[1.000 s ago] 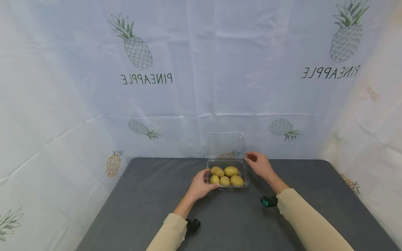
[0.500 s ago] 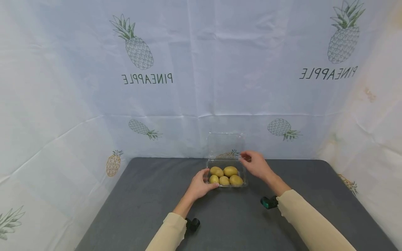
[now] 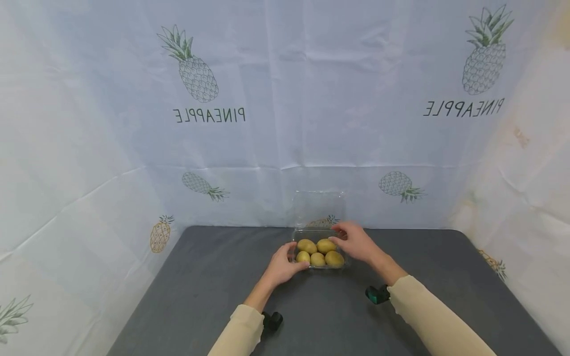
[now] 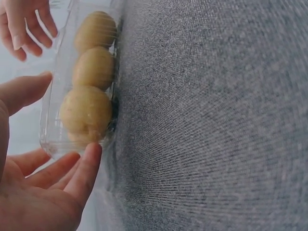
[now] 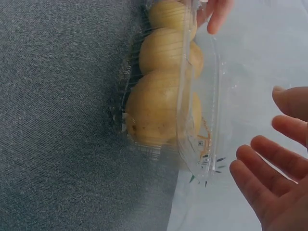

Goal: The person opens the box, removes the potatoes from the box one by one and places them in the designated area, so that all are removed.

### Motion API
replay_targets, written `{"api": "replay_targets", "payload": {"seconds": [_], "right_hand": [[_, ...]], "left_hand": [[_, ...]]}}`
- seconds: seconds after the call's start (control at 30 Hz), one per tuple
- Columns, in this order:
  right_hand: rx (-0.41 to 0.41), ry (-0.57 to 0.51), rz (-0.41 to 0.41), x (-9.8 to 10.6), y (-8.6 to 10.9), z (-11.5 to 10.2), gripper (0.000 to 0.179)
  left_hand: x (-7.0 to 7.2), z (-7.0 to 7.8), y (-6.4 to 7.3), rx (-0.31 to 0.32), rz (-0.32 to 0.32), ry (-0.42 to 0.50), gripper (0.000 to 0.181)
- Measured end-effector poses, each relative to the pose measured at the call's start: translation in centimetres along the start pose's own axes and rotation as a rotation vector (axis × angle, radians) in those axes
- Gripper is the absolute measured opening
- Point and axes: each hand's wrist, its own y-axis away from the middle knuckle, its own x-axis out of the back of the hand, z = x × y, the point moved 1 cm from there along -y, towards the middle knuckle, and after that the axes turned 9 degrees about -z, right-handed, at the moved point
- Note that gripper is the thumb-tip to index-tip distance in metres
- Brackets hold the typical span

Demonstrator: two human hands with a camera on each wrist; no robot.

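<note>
A clear plastic clamshell box sits near the table's far edge, its hinged lid standing up behind it. Several yellow potatoes lie inside in two rows. At the box's left front corner is my left hand, fingers loosely extended, with fingertips against the left side and thumb by the front rim. My right hand hovers over the right rim, fingers gently bent and thumb apart. The right wrist view shows nothing between that hand's fingers, which are clear of the box.
The dark grey table carries the box. A white pineapple-print cloth hangs behind it and along both sides, close to the upright lid. A small black device is strapped at the left wrist, another at the right.
My right hand has moved left and slightly down, from beside the box to over its right edge. My left hand has stayed at the corner. The lid remains up.
</note>
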Motion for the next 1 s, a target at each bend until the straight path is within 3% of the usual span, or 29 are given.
{"api": "replay_targets", "payload": {"seconds": [0.43,1.0], "right_hand": [[-0.005,0.059,-0.091,-0.9,0.2,0.2,0.033],[-0.05,0.173,-0.101,-1.4,1.2,1.0,0.04]], "left_hand": [[-0.1,0.0,0.1,-0.009,0.003,0.003,0.074],[0.0,0.0,0.1,-0.006,0.002,0.011,0.074]]}}
